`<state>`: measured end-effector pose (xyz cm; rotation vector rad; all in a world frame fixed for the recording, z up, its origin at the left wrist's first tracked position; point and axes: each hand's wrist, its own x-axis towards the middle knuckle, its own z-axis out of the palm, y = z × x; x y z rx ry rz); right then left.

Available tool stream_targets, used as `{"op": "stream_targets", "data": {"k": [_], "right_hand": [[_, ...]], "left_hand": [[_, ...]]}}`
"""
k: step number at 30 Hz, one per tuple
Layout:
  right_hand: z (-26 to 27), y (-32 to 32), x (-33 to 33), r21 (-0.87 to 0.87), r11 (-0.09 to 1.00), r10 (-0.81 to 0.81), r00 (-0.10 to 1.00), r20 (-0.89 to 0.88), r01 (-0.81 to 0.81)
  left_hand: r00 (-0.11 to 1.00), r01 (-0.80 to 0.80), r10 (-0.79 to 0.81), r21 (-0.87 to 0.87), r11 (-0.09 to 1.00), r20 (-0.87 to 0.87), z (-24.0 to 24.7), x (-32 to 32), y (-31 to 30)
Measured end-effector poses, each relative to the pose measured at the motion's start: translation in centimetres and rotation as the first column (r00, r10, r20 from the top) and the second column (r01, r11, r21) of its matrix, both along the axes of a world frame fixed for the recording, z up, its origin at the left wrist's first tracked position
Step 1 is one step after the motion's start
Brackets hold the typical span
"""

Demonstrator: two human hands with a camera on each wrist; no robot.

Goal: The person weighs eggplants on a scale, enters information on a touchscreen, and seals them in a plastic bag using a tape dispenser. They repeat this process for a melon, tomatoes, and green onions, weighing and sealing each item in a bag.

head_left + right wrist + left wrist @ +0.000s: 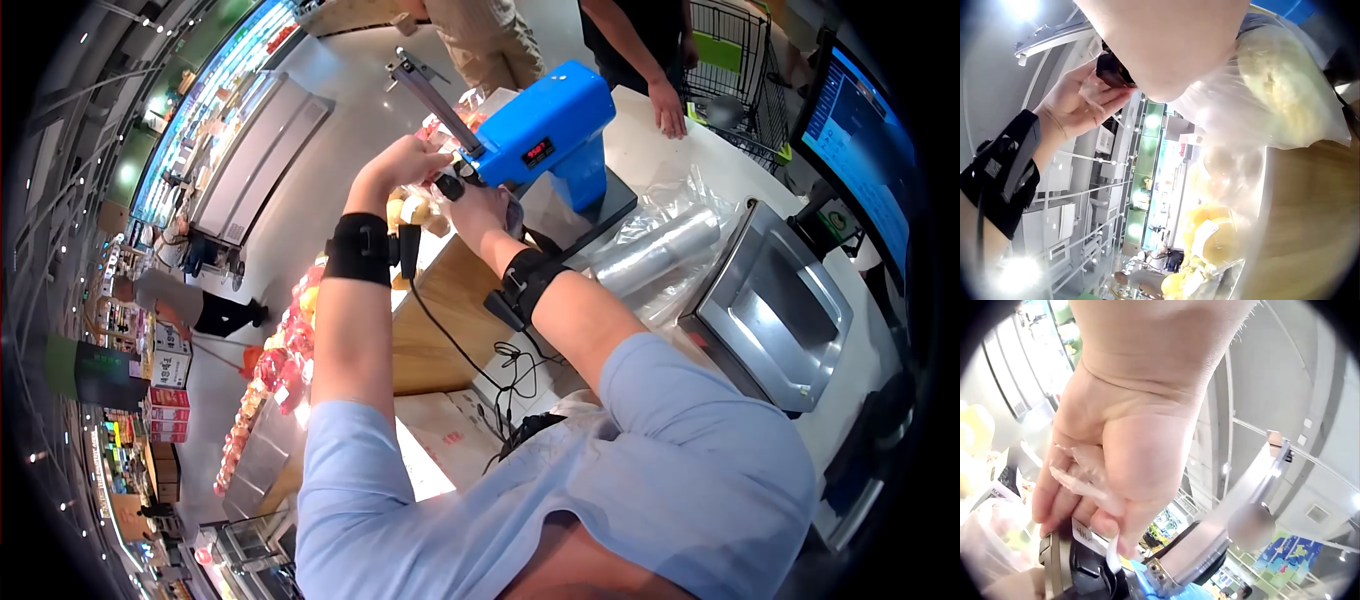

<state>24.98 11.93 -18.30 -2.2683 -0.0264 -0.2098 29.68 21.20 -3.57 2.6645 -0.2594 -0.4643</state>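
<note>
A blue benchtop machine (565,120) with a red digital display and an upright metal arm (435,100) stands on the counter. At its black front part, my left hand (405,165) pinches the gathered end of a clear plastic bag. A crumpled tail of film (1088,478) lies against the left palm, and its fingertips are right at the black part (1085,562). Lower and to the right, my right hand (480,210) grips the bag near the machine; its fingers are mostly hidden. Pale yellow produce fills the clear bag (1285,87) below that hand.
Wrapped fruit (285,360) lines the counter's left edge, with yellow fruit packs (1207,237) near the bag. To the right lie a plastic bag roll (660,250), a steel scale (780,310) and a monitor (860,160). Cables (510,370) hang below. People stand opposite, near a shopping cart (730,60).
</note>
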Motion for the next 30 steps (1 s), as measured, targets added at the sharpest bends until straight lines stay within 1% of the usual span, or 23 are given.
{"op": "stream_targets", "data": {"k": [1,2,4,5,6,7,8,10,11,12,14,15,16,17,18,19,21,22,24,25,28,29,30], "right_hand": [[-0.2,-0.2,-0.3,-0.015,1.0,0.008,1.0,-0.005,-0.008],[-0.4,-0.3,-0.4,-0.018,1.0,0.006,1.0,0.0,-0.006],[-1.1,-0.9,-1.0,-0.037,0.999,-0.001,1.0,-0.009,0.001],[-0.9,-1.6,-2.2,0.062,0.998,-0.018,0.99,0.14,0.009],[-0.4,-2.3,-3.0,0.055,0.998,-0.027,0.99,0.136,0.02],[0.3,-3.0,-3.9,-0.012,0.999,0.034,0.997,0.072,-0.034],[0.9,-4.0,-5.0,-0.074,0.994,0.085,0.996,-0.004,-0.085],[2.1,-7.5,-7.6,0.103,0.984,0.141,0.99,0.031,-0.143],[2.6,-9.6,-8.7,0.163,0.977,0.14,0.99,0.006,-0.14],[3.2,-11.6,-9.6,0.221,0.965,0.145,0.989,-0.013,-0.139],[5.0,-15.8,-10.3,0.15,0.973,0.195,0.973,-0.123,-0.176],[4.5,-17.6,-10.3,-0.009,0.989,0.148,0.988,0.029,-0.148],[5.6,-20.2,-11.7,-0.043,0.988,0.149,0.984,0.095,-0.146],[4.8,-22.7,-12.5,0.027,0.993,0.101,0.964,0.245,-0.111],[5.5,-25.1,-13.6,-0.025,0.998,0.056,0.97,0.237,-0.052],[6.2,-27.4,-15.0,-0.033,0.999,0.026,0.949,0.316,-0.016],[7.1,-31.8,-18.1,-0.07,0.993,-0.059,0.931,0.361,0.09],[7.4,-33.7,-19.8,-0.09,0.99,-0.069,0.928,0.367,0.109],[8.0,-36.6,-23.4,-0.027,0.968,-0.237,0.94,0.245,0.251],[8.1,-37.8,-25.0,-0.038,0.963,-0.247,0.934,0.258,0.266],[7.3,-40.2,-29.4,-0.026,0.928,-0.357,0.909,0.213,0.371],[7.0,-40.7,-30.7,0.023,0.92,-0.389,0.903,0.182,0.392],[6.6,-41.3,-31.9,0.071,0.908,-0.419,0.895,0.153,0.413]], "left_hand": [[0.997,0.031,-0.032,0.013,0.999,0.075,-0.1,-0.7,-0.1],[0.983,0.038,-0.065,0.155,0.987,0.172,-0.3,-1.3,-0.4],[0.89,0.078,-0.201,0.299,0.951,0.408,-1.7,-2.3,-0.7],[0.788,0.006,-0.272,0.435,0.901,0.552,-1.5,-4.3,-2.1],[0.656,-0.088,-0.361,0.542,0.836,0.662,-1.1,-6.3,-3.4],[0.674,-0.05,-0.355,0.519,0.853,0.648,-0.8,-7.7,-4.3],[0.835,-0.046,-0.265,0.541,0.84,0.482,-0.4,-8.3,-5.5],[0.859,0.029,-0.245,0.434,0.901,0.45,-0.3,-10.0,-7.2],[0.906,0.09,-0.173,0.223,0.971,0.387,0.3,-10.7,-8.3],[0.966,0.047,-0.058,0.051,0.998,0.251,0.9,-11.3,-9.8],[0.97,0.115,-0.089,-0.104,0.988,0.227,1.0,-10.6,-11.7],[0.963,0.086,-0.05,-0.126,0.988,0.264,1.1,-10.5,-13.0],[0.944,0.115,-0.059,-0.156,0.981,0.325,1.3,-10.3,-14.1],[0.92,0.164,-0.093,-0.159,0.974,0.381,1.1,-9.9,-15.0],[0.887,0.217,-0.128,-0.156,0.964,0.444,1.1,-9.3,-16.1],[0.885,0.229,-0.129,-0.177,0.957,0.447,1.1,-8.8,-17.3],[0.796,0.394,-0.279,-0.108,0.913,0.537,1.1,-7.5,-20.1],[0.788,0.411,-0.283,-0.125,0.903,0.547,1.1,-6.8,-21.7],[0.678,0.477,-0.364,-0.005,0.879,0.638,1.2,-5.2,-25.0],[0.677,0.437,-0.387,0.081,0.896,0.627,1.1,-3.9,-26.7],[0.638,0.487,-0.444,0.117,0.866,0.63,2.5,-2.3,-30.9],[0.602,0.491,-0.438,0.123,0.862,0.667,2.5,-1.0,-32.1],[0.611,0.492,-0.456,0.141,0.859,0.647,2.3,1.1,-33.4]]}}
